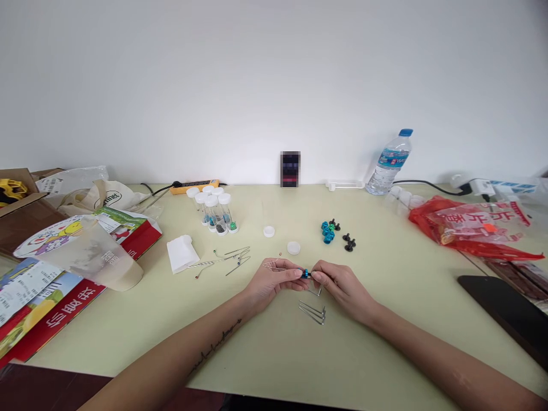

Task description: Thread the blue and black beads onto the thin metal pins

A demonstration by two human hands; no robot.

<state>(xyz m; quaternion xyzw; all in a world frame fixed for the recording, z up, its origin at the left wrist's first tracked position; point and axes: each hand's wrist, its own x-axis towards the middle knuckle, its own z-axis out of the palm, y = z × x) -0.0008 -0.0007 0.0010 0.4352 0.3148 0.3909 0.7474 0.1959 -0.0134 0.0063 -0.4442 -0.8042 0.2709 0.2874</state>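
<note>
Near the middle of the table, my left hand [276,279] is closed, pinching a small blue-and-black part [305,274] between thumb and fingertips. A thin bent wire [274,265] also shows at its fingers. My right hand [342,285] is closed with its fingertips at the right end of the same part; anything else inside it is hidden. Just under the fingertips is a short bent metal rod [315,292]; I cannot tell whether it is held. Several L-shaped hex keys [312,311] lie below. Blue knobbed parts [327,233] and black screw-like pieces [350,245] lie beyond my right hand.
Capped clear tubes [212,214] stand at the back left. Nearer are a white paper [182,253], bent wires [237,260] and two white caps [293,248]. A tilted cup [103,260] is left; a water bottle [389,162], red bag [479,228] and black device [505,311] are right.
</note>
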